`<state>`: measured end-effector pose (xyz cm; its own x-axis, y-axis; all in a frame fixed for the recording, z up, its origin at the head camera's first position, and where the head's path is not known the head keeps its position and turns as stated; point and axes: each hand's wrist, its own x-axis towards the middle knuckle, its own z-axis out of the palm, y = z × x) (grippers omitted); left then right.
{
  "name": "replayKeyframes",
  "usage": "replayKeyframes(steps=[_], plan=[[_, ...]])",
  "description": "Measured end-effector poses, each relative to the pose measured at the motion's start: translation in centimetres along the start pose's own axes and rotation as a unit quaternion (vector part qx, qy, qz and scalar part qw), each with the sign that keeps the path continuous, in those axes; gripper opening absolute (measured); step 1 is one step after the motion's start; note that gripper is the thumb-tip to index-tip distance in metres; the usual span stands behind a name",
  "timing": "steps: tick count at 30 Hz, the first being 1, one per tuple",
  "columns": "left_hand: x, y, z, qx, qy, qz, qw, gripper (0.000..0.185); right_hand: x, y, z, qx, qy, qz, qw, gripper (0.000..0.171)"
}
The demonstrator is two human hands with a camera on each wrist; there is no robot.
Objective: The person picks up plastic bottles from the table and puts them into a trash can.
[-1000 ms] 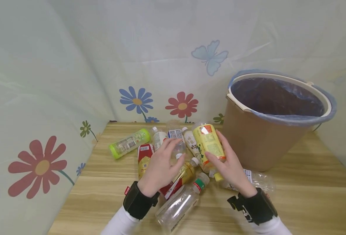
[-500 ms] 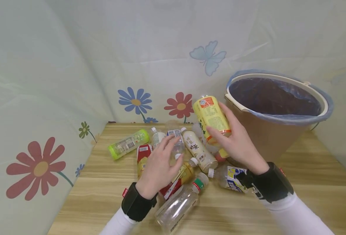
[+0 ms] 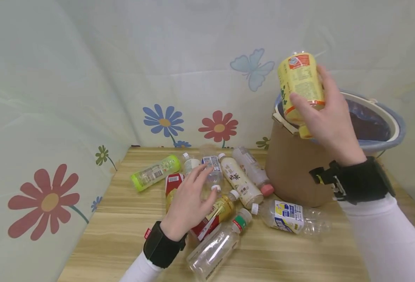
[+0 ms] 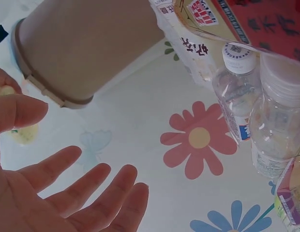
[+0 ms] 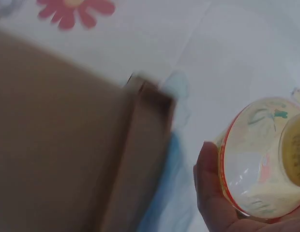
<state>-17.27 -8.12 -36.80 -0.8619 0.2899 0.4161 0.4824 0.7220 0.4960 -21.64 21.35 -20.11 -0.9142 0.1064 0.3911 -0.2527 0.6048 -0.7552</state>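
My right hand [image 3: 336, 121] grips a yellow-labelled plastic bottle [image 3: 300, 80], lifted over the left rim of the brown bin [image 3: 293, 168]. Its yellow cap [image 5: 294, 150] faces the camera in the right wrist view, the thumb and fingers wrapped about the bottle. My left hand [image 3: 188, 196] hovers over the bottle pile, fingers loosely spread and holding nothing. Beneath and beside it lie a red-and-gold bottle [image 3: 216, 213], a clear bottle with a green-and-red neck band [image 3: 214, 250] and a small clear bottle [image 3: 212, 172]. A milk-tea bottle [image 3: 239, 180] lies farther right.
A blue bag [image 3: 397, 125] lines the bin at the table's right. A pink-capped bottle [image 3: 251, 166] and a blue-and-white-labelled bottle [image 3: 288, 217] lie near its foot. One green bottle [image 3: 156, 172] is at the left. A flowered curtain [image 3: 179, 70] hangs behind the wooden table [image 3: 116, 243].
My right hand has raised the yellow-labelled bottle from the pile, up and right to the bin's rim, uncovering the pink-capped and milk-tea bottles. The left hand has hardly moved.
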Motion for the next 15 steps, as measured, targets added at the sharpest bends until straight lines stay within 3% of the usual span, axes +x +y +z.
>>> replayKeyframes(steps=[6,15], plan=[[-0.4,-0.2,0.4,0.013,-0.006,-0.004,0.9999,0.054,1.8,1.8,-1.5,-0.089,0.048,0.002,0.995,0.081],[-0.7,-0.5,0.8,0.017,0.001,0.007,0.9998,0.053,2.3,4.7,-1.7,-0.195,-0.006,0.013,0.981,0.086]])
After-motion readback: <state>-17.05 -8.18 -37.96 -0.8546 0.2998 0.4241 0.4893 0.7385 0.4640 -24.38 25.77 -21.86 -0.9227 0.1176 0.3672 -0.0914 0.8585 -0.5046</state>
